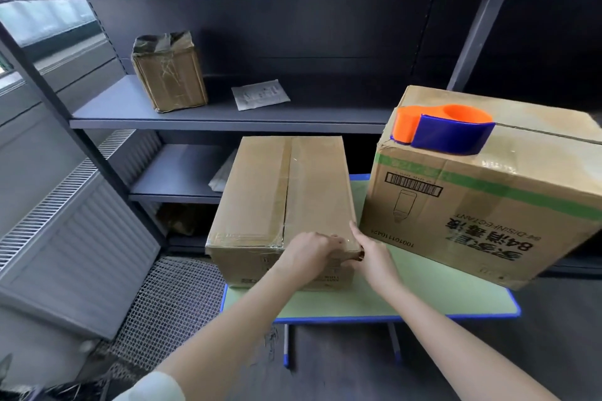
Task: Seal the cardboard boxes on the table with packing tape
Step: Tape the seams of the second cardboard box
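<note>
Narrow box [286, 192] lies on the table [423, 296], flaps closed, contents hidden; its long axis and taped centre seam run straight away from the hands. Left hand [309, 257] lies bent over the near right top corner; grip or mere pressure cannot be told. Right hand [374, 257], touching it, lies flat against the box's right side. Beyond the right hand stands a larger closed box [482, 225] with the tape dispenser [443, 132] on top

Left grip [309, 254], right grip [374, 259] close together
</note>
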A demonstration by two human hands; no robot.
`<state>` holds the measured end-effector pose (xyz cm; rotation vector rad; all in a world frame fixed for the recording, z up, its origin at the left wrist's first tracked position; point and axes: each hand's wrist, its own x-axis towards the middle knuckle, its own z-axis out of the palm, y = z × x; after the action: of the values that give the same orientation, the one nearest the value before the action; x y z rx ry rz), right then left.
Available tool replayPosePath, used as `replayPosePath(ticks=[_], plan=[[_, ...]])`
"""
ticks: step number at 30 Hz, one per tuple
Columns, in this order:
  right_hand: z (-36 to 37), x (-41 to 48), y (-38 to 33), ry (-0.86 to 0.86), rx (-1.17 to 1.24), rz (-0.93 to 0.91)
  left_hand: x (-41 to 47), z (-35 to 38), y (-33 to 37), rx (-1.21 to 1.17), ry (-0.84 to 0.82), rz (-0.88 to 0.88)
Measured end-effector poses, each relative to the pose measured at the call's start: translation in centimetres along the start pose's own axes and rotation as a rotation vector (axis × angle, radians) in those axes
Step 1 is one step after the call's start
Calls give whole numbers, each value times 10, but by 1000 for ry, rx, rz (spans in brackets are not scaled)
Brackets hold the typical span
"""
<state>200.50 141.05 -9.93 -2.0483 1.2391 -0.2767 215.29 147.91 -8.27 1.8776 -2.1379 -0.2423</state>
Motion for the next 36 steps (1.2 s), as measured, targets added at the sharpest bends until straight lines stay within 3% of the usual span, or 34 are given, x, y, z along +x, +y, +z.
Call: replayPosePath(ticks=[4, 6, 10, 12, 15, 18, 22, 26, 30, 36], plan=[[-5, 1, -11, -53, -144, -20, -4, -6, -7, -191, -19, -51], [-6, 2, -18, -36, -295, -68, -9, -11, -12, -238, 48, -122], [0, 1, -39, -122, -454, -280, -35, -29, -42, -59, 216, -330], [10, 1, -46, -196, -540, -335, -48, -36, -57, -14, 160, -331], [22, 4, -51, -179, -611, -380, -59, -33, -70, 52, -93, -326], [26, 6, -53, -132, -591, -397, -61, -26, -72, 149, -155, -318], [28, 6, -55, -108, -571, -386, -61, -21, -72, 300, -161, -286], [28, 7, -56, -115, -571, -385, -61, -23, -72, 288, -159, -274], [9, 19, -51, -253, -581, -471, -68, -25, -81, 250, -151, -279], [-20, 34, -26, -407, -642, -476, -103, -44, -106, 204, -95, -444]])
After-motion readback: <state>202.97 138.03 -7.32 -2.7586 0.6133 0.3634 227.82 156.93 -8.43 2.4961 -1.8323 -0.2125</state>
